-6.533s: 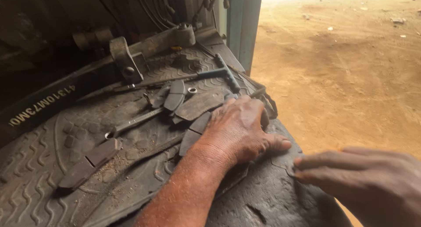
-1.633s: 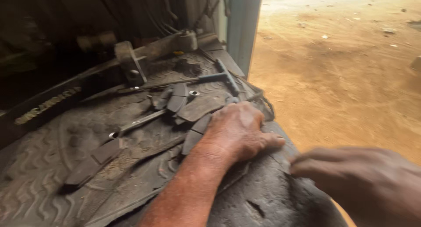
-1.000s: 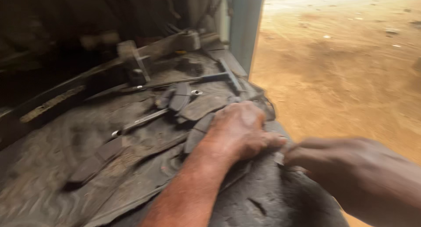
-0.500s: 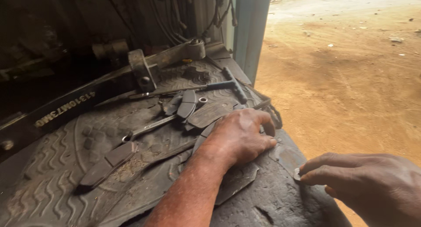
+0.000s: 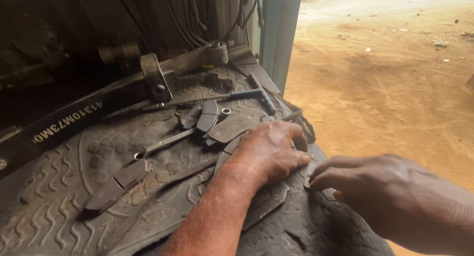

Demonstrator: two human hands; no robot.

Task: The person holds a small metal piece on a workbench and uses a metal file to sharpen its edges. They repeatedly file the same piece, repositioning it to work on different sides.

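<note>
My left hand (image 5: 270, 151) lies palm down on a dusty black rubber mat (image 5: 59, 187), its fingers bent over the mat's right edge and partly covering a dark brake pad (image 5: 264, 201). My right hand (image 5: 382, 196) comes in from the lower right. Its curled fingertips touch the mat just beside my left thumb. Whether something small sits under those fingertips is hidden.
More brake pads (image 5: 207, 115) lie on the mat, one at the left (image 5: 116, 184). A T-handle wrench (image 5: 247, 94), a flat spanner (image 5: 163, 142) and a small ring (image 5: 226, 111) lie among them. A black bar (image 5: 64, 125) crosses the back left. A door post (image 5: 279, 33) stands behind, with orange dirt ground (image 5: 395, 78) to the right.
My right hand has crept left and a little up, toward my left thumb. My left hand stays pressed on the mat. The view has shifted slightly.
</note>
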